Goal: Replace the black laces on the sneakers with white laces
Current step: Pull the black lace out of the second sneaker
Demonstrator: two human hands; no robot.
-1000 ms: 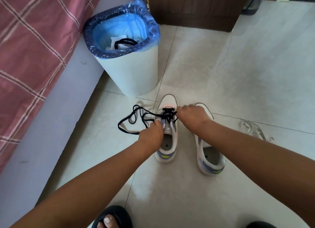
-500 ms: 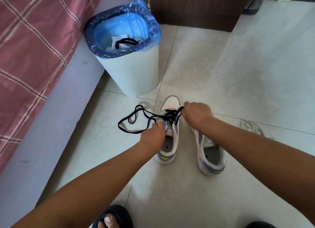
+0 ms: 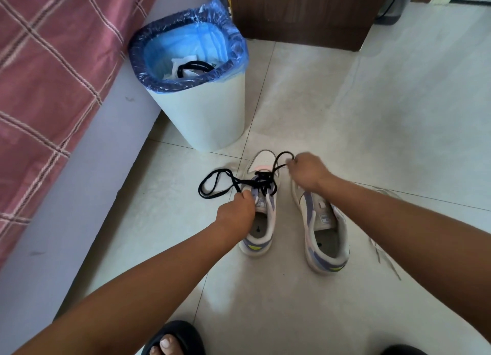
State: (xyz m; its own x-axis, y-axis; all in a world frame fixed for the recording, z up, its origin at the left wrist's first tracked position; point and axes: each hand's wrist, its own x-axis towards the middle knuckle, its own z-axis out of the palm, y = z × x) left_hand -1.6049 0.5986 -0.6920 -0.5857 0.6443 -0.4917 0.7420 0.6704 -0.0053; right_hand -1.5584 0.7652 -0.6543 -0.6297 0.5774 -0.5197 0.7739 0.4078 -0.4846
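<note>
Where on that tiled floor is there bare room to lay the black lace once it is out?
Bare tile lies right of the blue-lined white bin, beyond the unlaced right sneaker, and near the viewer before both heels. Crowded: left sneaker, where left hand and right hand pull the black lace; white laces lie farther right.

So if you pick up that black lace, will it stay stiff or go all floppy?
Probably floppy: the black lace already lies in loose curls on the floor. Likely very light too, since the right hand lifts a loop of it with a fingertip pinch. It should dangle, not roll.
</note>
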